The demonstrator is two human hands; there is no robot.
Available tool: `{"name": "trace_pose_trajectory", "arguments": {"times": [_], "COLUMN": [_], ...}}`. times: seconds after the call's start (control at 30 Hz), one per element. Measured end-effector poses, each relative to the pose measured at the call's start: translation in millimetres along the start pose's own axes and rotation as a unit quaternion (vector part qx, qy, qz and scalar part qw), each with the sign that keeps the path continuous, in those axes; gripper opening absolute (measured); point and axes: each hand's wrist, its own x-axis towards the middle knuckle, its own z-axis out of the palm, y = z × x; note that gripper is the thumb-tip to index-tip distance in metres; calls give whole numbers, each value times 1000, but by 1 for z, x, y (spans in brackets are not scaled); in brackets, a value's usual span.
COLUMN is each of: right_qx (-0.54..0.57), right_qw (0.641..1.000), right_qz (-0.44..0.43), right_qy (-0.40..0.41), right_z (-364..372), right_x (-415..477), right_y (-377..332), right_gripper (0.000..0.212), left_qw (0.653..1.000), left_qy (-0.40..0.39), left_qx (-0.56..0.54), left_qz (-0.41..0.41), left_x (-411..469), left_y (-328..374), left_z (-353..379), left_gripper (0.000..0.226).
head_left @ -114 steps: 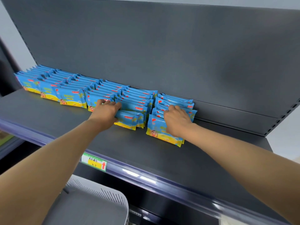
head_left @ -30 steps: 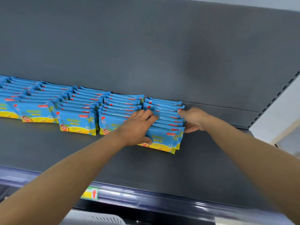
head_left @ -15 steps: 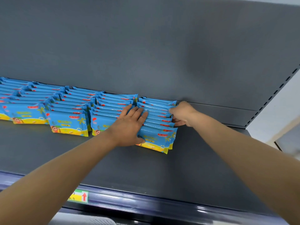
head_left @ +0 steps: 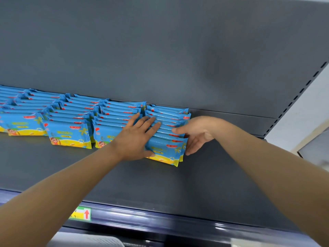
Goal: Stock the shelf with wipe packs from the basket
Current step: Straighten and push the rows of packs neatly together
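Several rows of blue and yellow wipe packs lean back along the rear of the dark grey shelf (head_left: 204, 184). The rightmost row of wipe packs (head_left: 169, 148) stands between my hands. My left hand (head_left: 137, 139) lies flat with straight fingers on the front and top left of that row. My right hand (head_left: 194, 134) is open with its fingers straight against the row's right side and its thumb on the tops of the packs. No basket is in view.
The neighbouring rows (head_left: 69, 134) run off the left edge of view. Bare shelf lies to the right of the last row and in front of all rows. A yellow and green price tag (head_left: 81, 213) sits on the shelf's front rail. The grey back panel (head_left: 160, 50) rises behind.
My right hand has opened from a curl at the row's back right corner and now lies straight along its right side. My left hand stays flat on the row.
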Motion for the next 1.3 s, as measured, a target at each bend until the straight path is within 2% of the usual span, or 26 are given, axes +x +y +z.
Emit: {"name": "trace_pose_trajectory", "arguments": {"times": [0.23, 0.3, 0.4, 0.5, 0.7, 0.77, 0.87, 1.0, 1.13, 1.3], "right_qx": [61, 63, 77, 116, 185, 196, 220, 231, 244, 224], "right_qw": [997, 995, 975, 957, 949, 942, 935, 933, 931, 928], "right_qz": [-31, -39, -96, -117, -141, -137, -131, -139, -147, -135], "right_qy": [25, 72, 182, 240, 213, 234, 243, 239, 229, 265], "right_z": [7, -3, -18, -22, -17, -16, -15, -14, -12, -7], "right_x": [3, 6, 15, 26, 42, 46, 48, 50, 51, 53], "right_y": [1, 2, 3, 4, -4, -9, -13, -12, -12, -20], "right_gripper": [32, 34, 27, 27, 21, 6, 17, 8, 9, 23], "left_qw": [1000, 1000, 1000, 1000, 1000, 1000, 999, 999, 999, 999], "left_qy": [3, 1, 3, 0, -12, -13, -17, -17, -17, -18], "left_qx": [5, 11, 15, 8, -10, -16, -27, -31, -39, -37], "left_qz": [-14, -15, -16, -9, -8, -5, -4, -2, -2, -4], "left_x": [1, 1, 5, 11, 10, 11, 11, 12, 12, 10], "left_y": [4, 3, 6, 8, 6, 6, 5, 3, 3, 4], "left_z": [2, 1, 0, 0, 6, 7, 7, 8, 7, 6], "left_gripper": [103, 105, 111, 108, 103, 103, 104, 105, 106, 105]}}
